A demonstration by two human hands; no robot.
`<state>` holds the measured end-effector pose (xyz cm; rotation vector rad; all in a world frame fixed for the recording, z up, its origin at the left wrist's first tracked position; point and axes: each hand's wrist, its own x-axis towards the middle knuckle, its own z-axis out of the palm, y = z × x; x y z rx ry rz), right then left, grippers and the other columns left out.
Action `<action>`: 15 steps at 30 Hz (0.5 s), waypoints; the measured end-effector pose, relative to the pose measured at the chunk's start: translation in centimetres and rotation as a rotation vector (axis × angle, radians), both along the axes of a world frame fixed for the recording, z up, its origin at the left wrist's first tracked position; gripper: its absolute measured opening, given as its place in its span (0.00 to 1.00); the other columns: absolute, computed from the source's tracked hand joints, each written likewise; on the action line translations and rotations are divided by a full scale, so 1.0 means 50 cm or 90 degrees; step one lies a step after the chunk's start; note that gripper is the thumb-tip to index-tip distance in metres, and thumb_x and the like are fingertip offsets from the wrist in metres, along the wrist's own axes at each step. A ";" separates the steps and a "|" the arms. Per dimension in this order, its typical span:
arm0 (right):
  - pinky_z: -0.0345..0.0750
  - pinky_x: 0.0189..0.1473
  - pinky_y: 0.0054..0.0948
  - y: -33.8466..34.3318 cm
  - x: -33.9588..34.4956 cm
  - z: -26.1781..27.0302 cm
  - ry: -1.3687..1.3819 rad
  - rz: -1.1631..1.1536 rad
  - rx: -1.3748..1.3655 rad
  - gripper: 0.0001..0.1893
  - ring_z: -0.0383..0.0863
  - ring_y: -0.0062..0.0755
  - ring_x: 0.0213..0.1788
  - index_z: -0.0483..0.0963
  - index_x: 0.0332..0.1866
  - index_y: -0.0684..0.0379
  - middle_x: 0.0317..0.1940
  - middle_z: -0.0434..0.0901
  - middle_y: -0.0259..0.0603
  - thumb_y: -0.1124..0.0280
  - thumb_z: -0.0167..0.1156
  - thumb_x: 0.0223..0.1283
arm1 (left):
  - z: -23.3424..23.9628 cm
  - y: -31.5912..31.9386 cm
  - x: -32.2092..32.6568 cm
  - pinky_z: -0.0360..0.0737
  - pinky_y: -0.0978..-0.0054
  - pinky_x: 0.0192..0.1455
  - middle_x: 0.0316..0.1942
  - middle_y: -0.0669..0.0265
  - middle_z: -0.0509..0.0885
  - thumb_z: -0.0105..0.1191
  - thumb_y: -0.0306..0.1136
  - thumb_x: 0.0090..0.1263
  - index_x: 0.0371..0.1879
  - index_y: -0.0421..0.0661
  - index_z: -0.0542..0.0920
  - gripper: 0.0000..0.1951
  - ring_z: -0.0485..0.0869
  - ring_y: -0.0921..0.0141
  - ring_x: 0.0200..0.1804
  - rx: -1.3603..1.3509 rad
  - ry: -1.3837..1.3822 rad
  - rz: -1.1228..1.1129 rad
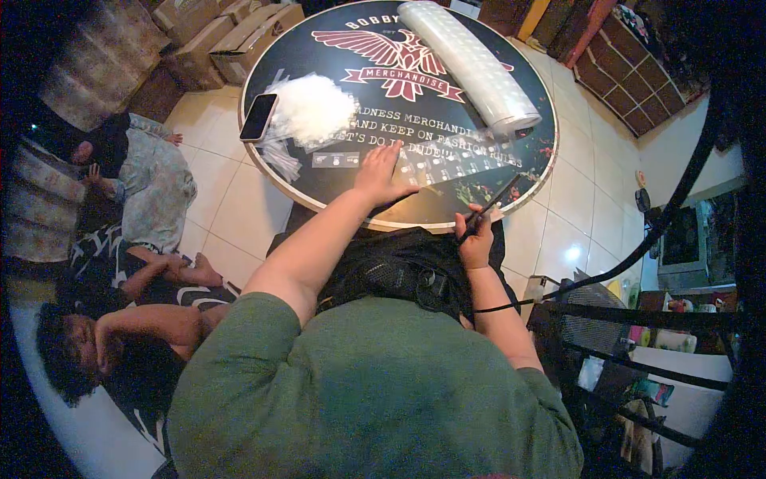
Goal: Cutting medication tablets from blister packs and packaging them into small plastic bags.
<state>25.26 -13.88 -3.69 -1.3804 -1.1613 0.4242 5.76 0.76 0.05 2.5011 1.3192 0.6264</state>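
Note:
My left hand (383, 176) lies with its fingers spread on the round dark table (281, 48), at the left end of a clear plastic sheet (455, 164) printed with small white marks. At the table's near right edge my right hand (477, 236) grips a thin dark tool (501, 194), perhaps a knife or scissors, which points up and right; its kind is unclear. A small cut strip (336, 160) with white marks lies left of my left hand. Beyond it is a heap of small clear plastic pieces (311, 111). A thick roll of clear plastic (473, 66) rests across the table's far right.
A phone (259, 117) lies at the table's left edge, beside the heap. Cardboard boxes (239, 45) stand at the far left on the tiled floor. Other people (155, 185) are on the left. Black cables or straps (652, 239) cross the right side, near a mesh chair or basket (592, 317).

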 end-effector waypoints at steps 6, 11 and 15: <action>0.70 0.32 0.18 0.007 0.002 0.008 0.004 0.011 -0.027 0.18 0.70 0.17 0.26 0.68 0.48 0.56 0.24 0.73 0.29 0.72 0.63 0.52 | -0.008 0.001 -0.001 0.58 0.62 0.64 0.57 0.51 0.67 0.62 0.52 0.47 0.63 0.46 0.59 0.44 0.61 0.55 0.62 -0.002 -0.043 -0.005; 0.71 0.33 0.18 0.007 0.004 0.003 0.025 0.017 -0.016 0.18 0.72 0.17 0.27 0.68 0.48 0.56 0.25 0.74 0.30 0.72 0.63 0.51 | -0.020 0.009 -0.001 0.64 0.62 0.61 0.52 0.54 0.73 0.63 0.43 0.48 0.60 0.51 0.64 0.37 0.70 0.56 0.55 -0.017 -0.125 -0.020; 0.71 0.33 0.19 0.006 0.007 0.000 -0.008 0.000 -0.014 0.18 0.73 0.17 0.28 0.69 0.48 0.57 0.25 0.75 0.30 0.72 0.63 0.51 | -0.019 0.010 0.006 0.71 0.66 0.55 0.47 0.55 0.75 0.64 0.36 0.47 0.59 0.51 0.66 0.36 0.74 0.60 0.50 -0.014 -0.240 -0.043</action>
